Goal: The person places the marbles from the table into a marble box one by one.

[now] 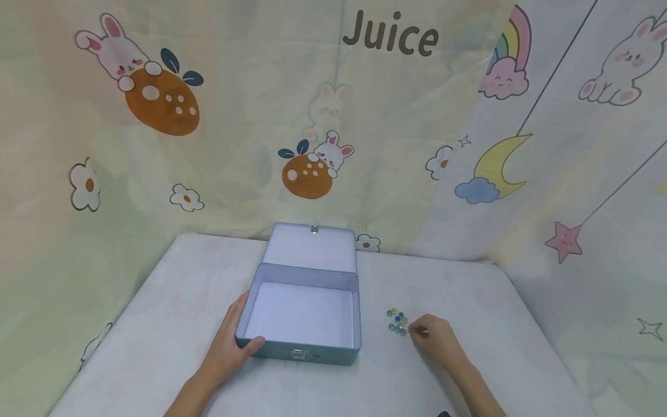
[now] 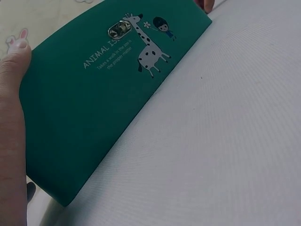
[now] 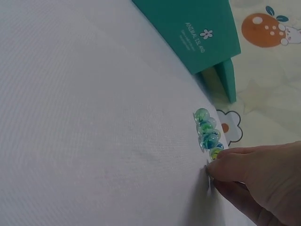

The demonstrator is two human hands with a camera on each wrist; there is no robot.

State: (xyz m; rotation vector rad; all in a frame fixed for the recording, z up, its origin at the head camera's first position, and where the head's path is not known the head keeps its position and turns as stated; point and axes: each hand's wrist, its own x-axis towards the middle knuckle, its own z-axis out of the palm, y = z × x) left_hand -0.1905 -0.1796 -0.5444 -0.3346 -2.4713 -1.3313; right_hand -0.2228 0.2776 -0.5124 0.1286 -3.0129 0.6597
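A green tin box with a pale inside stands on the table, its lid tipped back. Nothing lies in the box. The left hand grips its front left corner, with the thumb over the front wall and the other fingers along the left side. To the right of the box lies a small cluster of glass marbles, blue, green and yellow. At the cluster's right edge, the right hand pinches with thumb and forefinger at a marble mostly hidden by the fingertips.
A white cloth covers the table. Behind and beside it hangs a printed curtain with rabbits, flowers and a moon. A metal clasp sits on the box's front wall. A small dark object shows at the bottom edge.
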